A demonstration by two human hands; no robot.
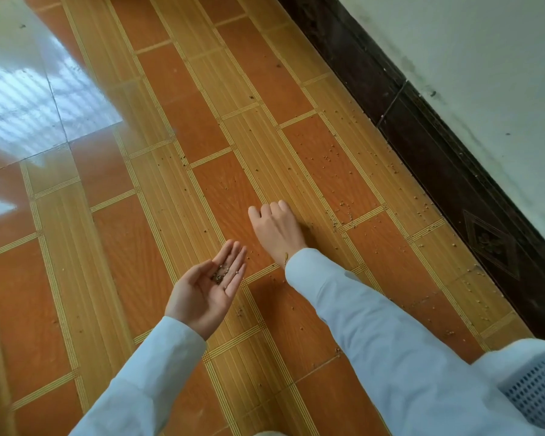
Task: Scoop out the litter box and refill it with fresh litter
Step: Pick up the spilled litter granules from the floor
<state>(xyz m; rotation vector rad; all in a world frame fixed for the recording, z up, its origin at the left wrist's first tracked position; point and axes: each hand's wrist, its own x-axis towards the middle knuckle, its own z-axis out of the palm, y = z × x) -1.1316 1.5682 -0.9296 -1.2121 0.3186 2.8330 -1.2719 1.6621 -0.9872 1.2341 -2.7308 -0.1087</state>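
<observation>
My left hand (206, 286) is held palm up above the floor, fingers straight, with a small pile of litter grains (222, 273) lying on the fingers. My right hand (276, 229) reaches forward and rests back up on the orange tiled floor (132, 278), its fingertips curled down against the tile; whether they pinch a grain is hidden. Loose litter grains (346, 212) lie scattered over the floor, densest toward the wall on the right. Only a white perforated plastic corner (535, 388) shows at the bottom right; I cannot tell if it belongs to the litter box.
A dark brown skirting board (447, 158) runs diagonally along the right under a white wall (485, 58). Glossy pale tiles (22, 99) with window glare fill the upper left. Both arms wear light blue sleeves.
</observation>
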